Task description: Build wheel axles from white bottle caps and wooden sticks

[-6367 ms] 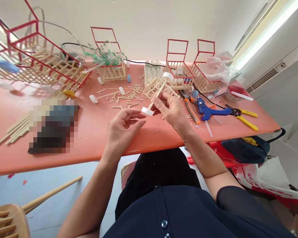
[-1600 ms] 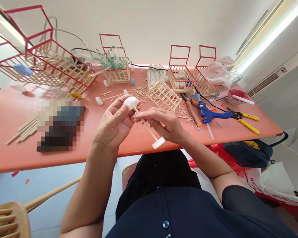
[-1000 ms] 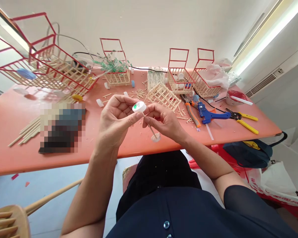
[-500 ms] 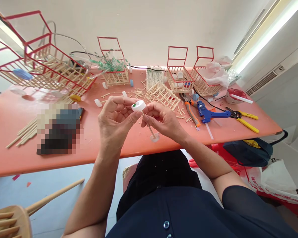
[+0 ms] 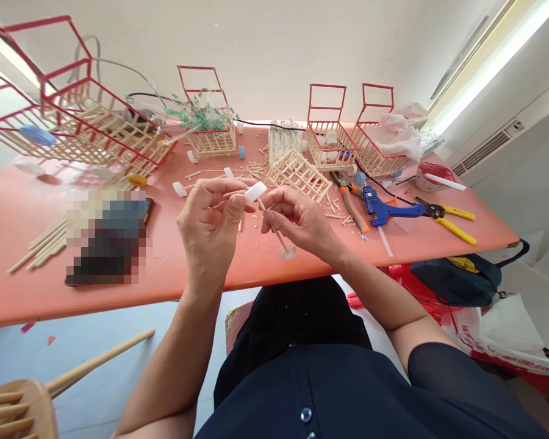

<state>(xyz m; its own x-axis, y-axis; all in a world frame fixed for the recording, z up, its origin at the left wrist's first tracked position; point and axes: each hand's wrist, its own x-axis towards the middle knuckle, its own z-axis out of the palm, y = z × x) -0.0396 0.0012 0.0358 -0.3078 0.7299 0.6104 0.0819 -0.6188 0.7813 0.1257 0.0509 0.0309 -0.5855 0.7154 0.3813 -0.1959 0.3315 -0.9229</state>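
Observation:
Between my hands is a thin wooden stick (image 5: 278,227) with a white bottle cap (image 5: 255,192) at its upper end and a clear round disc (image 5: 287,251) at its lower end. My right hand (image 5: 297,218) pinches the stick below the cap. The thumb and fingers of my left hand (image 5: 213,222) close on the cap's left edge. Beyond my hands, a small wooden stick frame (image 5: 297,177) lies tilted among short stick pieces. Another white cap (image 5: 178,189) stands near my left fingers.
Stick baskets with red rims (image 5: 332,143) stand along the wall. A blue glue gun (image 5: 388,210), orange-handled pliers (image 5: 354,210) and yellow-handled pliers (image 5: 455,228) lie right. A phone (image 5: 110,244) and long sticks (image 5: 43,250) lie left on the pink table (image 5: 174,277).
The cap has turned from showing its inner, green-marked face to showing its white side. My left thumb has drawn back a little to the left, and more of the stick shows.

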